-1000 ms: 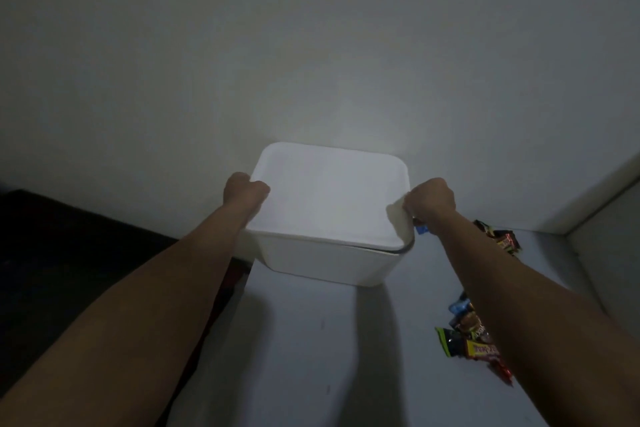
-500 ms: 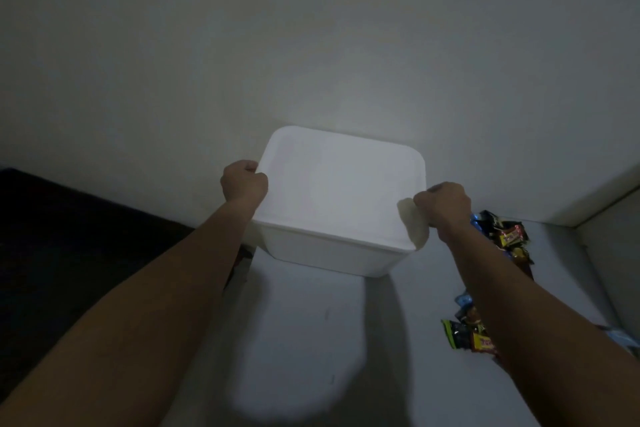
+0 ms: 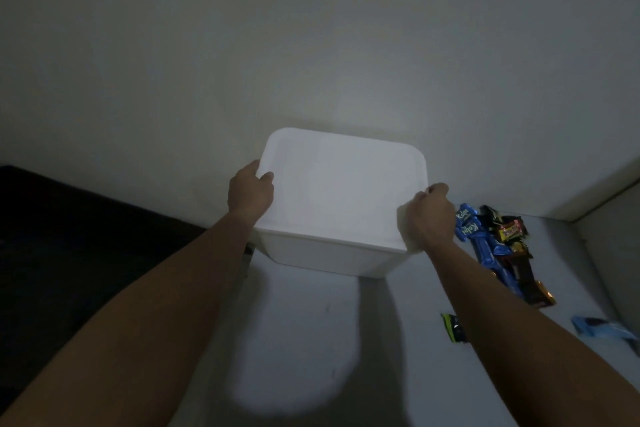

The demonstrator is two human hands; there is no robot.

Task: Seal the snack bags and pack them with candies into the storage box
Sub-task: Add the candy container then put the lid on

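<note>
Box shifted, between both grips.

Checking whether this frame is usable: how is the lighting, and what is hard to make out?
Head view: dim, with one bright patch washing out the storage box lid; arm shadows fall on the table; the left side is near black; candies stay readable; wide-angle bending at the edges.

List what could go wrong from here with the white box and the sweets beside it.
1. The storage box sits near the table's left edge, gripped by the left hand and right hand; a push leftward might tip it off.
2. The candies lie right beside the right hand, so a wrist sweep could scatter them.
3. The lid covers the box; nothing can be packed until it is lifted.
</note>
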